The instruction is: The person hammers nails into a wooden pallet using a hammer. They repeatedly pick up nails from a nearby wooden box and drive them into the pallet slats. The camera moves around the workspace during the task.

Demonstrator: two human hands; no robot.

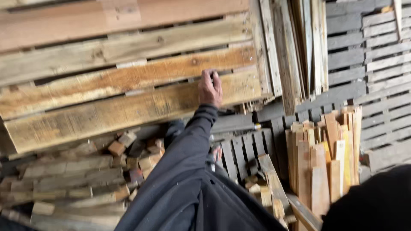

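A large wooden pallet (128, 81) stands tilted on edge, filling the upper left. Behind it more pallets (368, 64) line the wall, with upright boards (325, 162) to the right and loose wood blocks (132, 154) below. The left hand (210, 89) has its grip curled over 1 lower slat near the pallet's right end, seemingly steadying it. The right hand is out of sight. Shifting the pallet would likely need a second hold.

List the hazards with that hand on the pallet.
The left hand grips between boards of the tilted pallet; fingers could get pinched or pick up splinters from the rough wood. If the pallet shifts, it may drop onto the loose blocks below. Those scraps also make poor footing. The right hand is not in view.
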